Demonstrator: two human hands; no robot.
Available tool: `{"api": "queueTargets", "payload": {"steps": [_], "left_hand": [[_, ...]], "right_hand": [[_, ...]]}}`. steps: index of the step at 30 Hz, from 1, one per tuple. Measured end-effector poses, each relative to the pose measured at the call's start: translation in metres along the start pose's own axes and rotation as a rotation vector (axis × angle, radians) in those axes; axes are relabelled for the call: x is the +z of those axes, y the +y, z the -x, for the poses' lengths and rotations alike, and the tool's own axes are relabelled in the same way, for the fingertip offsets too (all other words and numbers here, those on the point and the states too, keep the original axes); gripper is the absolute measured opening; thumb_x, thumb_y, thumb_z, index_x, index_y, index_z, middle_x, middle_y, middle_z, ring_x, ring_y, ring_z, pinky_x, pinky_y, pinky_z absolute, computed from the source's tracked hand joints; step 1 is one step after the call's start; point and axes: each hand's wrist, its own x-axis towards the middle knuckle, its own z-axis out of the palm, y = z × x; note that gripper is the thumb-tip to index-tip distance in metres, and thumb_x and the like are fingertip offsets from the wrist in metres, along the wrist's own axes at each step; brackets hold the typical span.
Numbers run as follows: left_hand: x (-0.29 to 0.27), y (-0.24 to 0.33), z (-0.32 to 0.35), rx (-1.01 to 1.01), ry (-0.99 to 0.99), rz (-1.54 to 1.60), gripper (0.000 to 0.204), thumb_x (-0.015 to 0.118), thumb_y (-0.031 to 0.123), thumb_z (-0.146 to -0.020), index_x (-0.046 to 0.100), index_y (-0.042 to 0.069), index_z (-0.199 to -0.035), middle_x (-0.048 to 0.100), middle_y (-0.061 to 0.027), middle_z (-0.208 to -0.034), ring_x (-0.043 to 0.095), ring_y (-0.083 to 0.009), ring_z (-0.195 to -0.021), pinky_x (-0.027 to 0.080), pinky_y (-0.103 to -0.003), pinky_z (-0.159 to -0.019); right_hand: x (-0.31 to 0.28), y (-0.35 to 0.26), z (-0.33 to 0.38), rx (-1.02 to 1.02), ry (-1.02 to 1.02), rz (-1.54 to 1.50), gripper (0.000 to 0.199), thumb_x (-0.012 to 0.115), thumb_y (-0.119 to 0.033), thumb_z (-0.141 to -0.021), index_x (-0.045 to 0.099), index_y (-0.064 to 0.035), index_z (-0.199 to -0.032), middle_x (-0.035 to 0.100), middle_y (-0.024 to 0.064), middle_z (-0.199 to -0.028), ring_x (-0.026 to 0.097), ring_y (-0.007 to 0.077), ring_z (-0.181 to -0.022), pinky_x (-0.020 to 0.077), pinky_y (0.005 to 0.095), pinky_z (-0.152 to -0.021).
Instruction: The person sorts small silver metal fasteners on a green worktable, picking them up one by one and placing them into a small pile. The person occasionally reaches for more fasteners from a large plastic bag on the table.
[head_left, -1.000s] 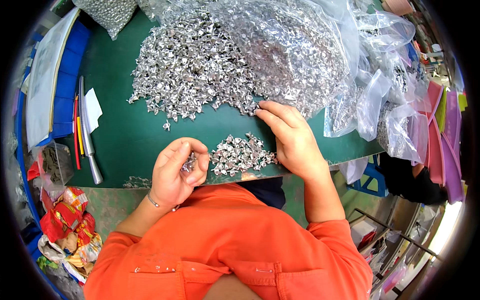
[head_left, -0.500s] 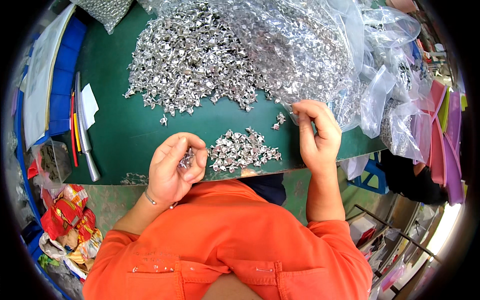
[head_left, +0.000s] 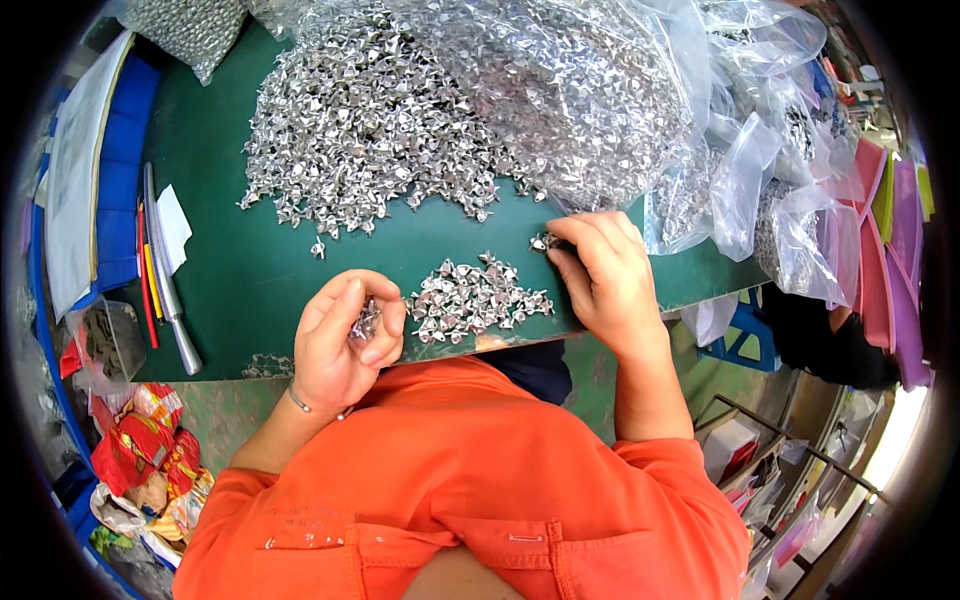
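Several small silver metal parts with pointed prongs [head_left: 365, 319] rest in the curled fingers of my left hand [head_left: 335, 328], just above the table's near edge. Beside that hand lies a small heap of the same parts [head_left: 470, 300]. To the right, my right hand [head_left: 612, 285] has its thumb and forefinger closed about a small silver metal part [head_left: 542, 242] at the tabletop. The fingertips partly cover it, so whether it is lifted cannot be told. Beyond both hands spreads a large pile of these parts [head_left: 350, 130].
A clear plastic bag [head_left: 590, 110] full of parts lies over the pile's right side, with more bags [head_left: 745, 185] further right. On the green table [head_left: 235, 290] at left are a metal-bladed tool [head_left: 166, 270], red and yellow pens, white paper [head_left: 173, 225] and a blue bin [head_left: 128, 150].
My right hand has moved left and down from the bag's edge, and its fingertips have come round the loose metal part. My left hand keeps its curled hold. The view has shifted slightly.
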Motion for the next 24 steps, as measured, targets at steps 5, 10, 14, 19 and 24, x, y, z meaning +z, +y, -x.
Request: {"api": "queueTargets", "payload": {"steps": [5, 10, 14, 19, 24], "left_hand": [[0.000, 0.001, 0.000, -0.002, -0.008, -0.027, 0.035, 0.037, 0.028, -0.111, 0.057, -0.001, -0.114, 0.060, -0.0125, -0.086, 0.038, -0.0071, -0.051, 0.034, -0.022, -0.047], [0.000, 0.001, 0.000, 0.005, -0.028, 0.047, 0.033, 0.039, 0.024, -0.111, 0.059, -0.003, -0.114, 0.063, -0.0141, -0.088, 0.041, -0.0078, -0.055, 0.035, -0.022, -0.049], [0.000, 0.002, -0.001, 0.004, -0.031, 0.047, 0.034, 0.039, 0.024, -0.111, 0.059, -0.003, -0.115, 0.063, -0.0142, -0.089, 0.041, -0.0078, -0.055, 0.034, -0.022, -0.048], [0.001, 0.001, -0.001, 0.009, -0.009, 0.039, 0.034, 0.039, 0.024, -0.111, 0.059, -0.003, -0.115, 0.064, -0.0142, -0.088, 0.041, -0.0077, -0.054, 0.034, -0.022, -0.048], [0.001, 0.001, 0.000, -0.001, -0.010, 0.040, 0.034, 0.039, 0.025, -0.111, 0.059, -0.003, -0.115, 0.064, -0.0140, -0.087, 0.041, -0.0077, -0.054, 0.034, -0.022, -0.048]], "right_hand": [[0.000, 0.009, 0.019, 0.074, 0.145, -0.054, 0.024, 0.074, 0.003, -0.079, 0.067, -0.0033, -0.101, 0.069, 0.0111, -0.095, 0.063, 0.0328, -0.089, 0.0489, 0.0415, -0.079], [0.013, 0.007, 0.019, 0.024, 0.121, -0.079, 0.026, 0.077, 0.002, -0.074, 0.066, -0.0046, -0.098, 0.068, 0.0099, -0.093, 0.063, 0.0315, -0.086, 0.0494, 0.0401, -0.077], [0.012, 0.005, 0.019, 0.074, 0.189, -0.116, 0.025, 0.077, 0.003, -0.073, 0.065, -0.0041, -0.095, 0.067, 0.0099, -0.091, 0.063, 0.0314, -0.084, 0.0503, 0.0406, -0.075], [0.014, -0.002, 0.009, 0.061, 0.135, -0.133, 0.024, 0.073, 0.009, -0.073, 0.065, -0.0023, -0.093, 0.067, 0.0110, -0.090, 0.064, 0.0319, -0.081, 0.0531, 0.0388, -0.072], [0.007, -0.006, 0.011, 0.206, 0.184, -0.302, 0.022, 0.068, 0.013, -0.077, 0.066, -0.0012, -0.093, 0.066, 0.0112, -0.089, 0.067, 0.0232, -0.079, 0.0545, 0.0324, -0.068]]}}
